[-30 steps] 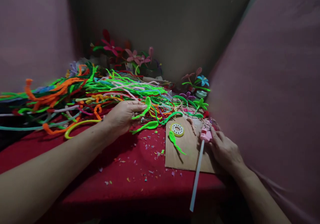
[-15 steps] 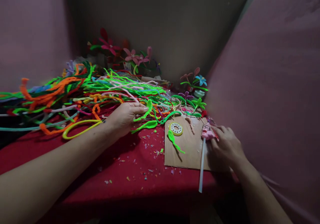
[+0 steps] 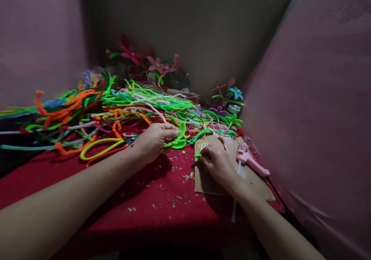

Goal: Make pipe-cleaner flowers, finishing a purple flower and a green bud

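My left hand (image 3: 155, 140) pinches a bright green pipe-cleaner leaf (image 3: 179, 135) at the edge of the big pile of pipe cleaners (image 3: 116, 105). My right hand (image 3: 216, 160) lies on the brown cardboard sheet (image 3: 255, 179), its fingers closed over a small green pipe-cleaner piece (image 3: 198, 155) and covering most of the yellow tape roll (image 3: 203, 145). A pink glue gun (image 3: 251, 162) lies on the cardboard to the right of that hand, with its white glue stick (image 3: 234, 209) pointing toward me.
A red cloth (image 3: 150, 198) covers the table, sprinkled with small scraps. Finished pipe-cleaner flowers (image 3: 153, 63) stand at the back and more flowers (image 3: 228, 94) at the back right. Pink fabric (image 3: 313, 97) rises close on the right.
My right hand let go of the pink glue gun and moved left onto the green piece on the cardboard. The glue gun now lies flat. My left hand kept the green leaf.
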### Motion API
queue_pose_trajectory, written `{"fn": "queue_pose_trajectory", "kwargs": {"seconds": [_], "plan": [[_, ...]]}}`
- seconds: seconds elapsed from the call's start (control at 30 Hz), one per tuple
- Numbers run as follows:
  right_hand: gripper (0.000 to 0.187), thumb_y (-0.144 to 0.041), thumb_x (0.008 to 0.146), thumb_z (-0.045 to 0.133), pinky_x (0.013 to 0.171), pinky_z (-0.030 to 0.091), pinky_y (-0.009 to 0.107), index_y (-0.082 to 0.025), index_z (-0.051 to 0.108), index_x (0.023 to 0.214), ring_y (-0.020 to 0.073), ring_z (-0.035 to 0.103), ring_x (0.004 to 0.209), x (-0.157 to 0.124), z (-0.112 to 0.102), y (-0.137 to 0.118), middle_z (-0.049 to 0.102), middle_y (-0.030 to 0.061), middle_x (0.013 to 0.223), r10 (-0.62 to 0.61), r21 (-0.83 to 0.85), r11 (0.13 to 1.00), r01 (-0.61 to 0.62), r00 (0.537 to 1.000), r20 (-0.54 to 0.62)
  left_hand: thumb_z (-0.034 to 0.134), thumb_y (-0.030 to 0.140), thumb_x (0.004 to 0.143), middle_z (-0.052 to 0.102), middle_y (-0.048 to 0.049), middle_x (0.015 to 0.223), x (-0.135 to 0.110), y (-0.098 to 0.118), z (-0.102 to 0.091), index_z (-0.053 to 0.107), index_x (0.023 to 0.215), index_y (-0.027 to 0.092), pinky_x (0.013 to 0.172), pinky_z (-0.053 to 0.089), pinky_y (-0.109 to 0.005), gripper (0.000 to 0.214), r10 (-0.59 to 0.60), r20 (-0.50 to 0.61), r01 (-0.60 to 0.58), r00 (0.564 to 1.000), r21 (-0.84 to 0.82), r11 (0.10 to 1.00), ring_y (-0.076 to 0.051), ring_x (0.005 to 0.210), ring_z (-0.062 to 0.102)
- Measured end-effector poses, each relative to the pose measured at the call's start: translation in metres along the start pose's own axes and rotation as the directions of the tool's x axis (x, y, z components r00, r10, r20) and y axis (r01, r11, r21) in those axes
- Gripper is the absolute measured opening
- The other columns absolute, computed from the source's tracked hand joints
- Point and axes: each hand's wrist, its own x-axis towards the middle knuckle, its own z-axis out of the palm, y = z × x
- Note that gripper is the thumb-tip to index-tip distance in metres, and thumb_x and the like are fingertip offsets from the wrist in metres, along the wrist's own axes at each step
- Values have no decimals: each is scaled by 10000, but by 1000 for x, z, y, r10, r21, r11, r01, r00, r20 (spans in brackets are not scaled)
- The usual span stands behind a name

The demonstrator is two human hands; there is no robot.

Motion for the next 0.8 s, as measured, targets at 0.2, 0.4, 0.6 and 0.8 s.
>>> {"fn": "queue_pose_trajectory", "kwargs": {"seconds": [0.2, 0.4, 0.6, 0.8], "plan": [[143, -268, 692, 650, 332, 288, 208, -172, 555, 643, 80, 423, 358, 20, -14, -23, 489, -59, 475, 199, 796, 569, -206, 974, 110, 663, 328, 693, 436, 58, 581, -7, -2, 3, 539, 716, 170, 460, 348, -168, 201, 61, 66, -66, 996, 63, 996, -44, 479, 404], [186, -298, 694, 674, 327, 249, 172, -157, 587, 608, 39, 365, 337, 34, -8, -40, 472, -67, 412, 234, 819, 563, -113, 972, -27, 602, 277, 729, 400, 71, 464, -11, 3, 4, 508, 640, 160, 371, 237, -166, 174, 146, 114, -163, 983, 158, 974, -32, 379, 317], [157, -282, 711, 668, 352, 258, 174, -162, 606, 631, 37, 373, 374, 33, 0, -38, 486, -68, 458, 207, 785, 618, -45, 972, -108, 566, 237, 717, 393, 71, 436, -12, 9, 3, 503, 592, 159, 358, 221, -178, 160, 195, 82, -211, 977, 292, 933, -33, 358, 305], [150, -277, 734, 645, 364, 252, 181, -162, 606, 646, 41, 370, 392, 31, 2, -38, 483, -61, 469, 178, 713, 701, -33, 976, -129, 543, 209, 717, 423, 67, 416, -15, 12, 5, 495, 563, 159, 360, 245, -182, 169, 212, 79, -226, 974, 411, 883, -35, 342, 331]]}}
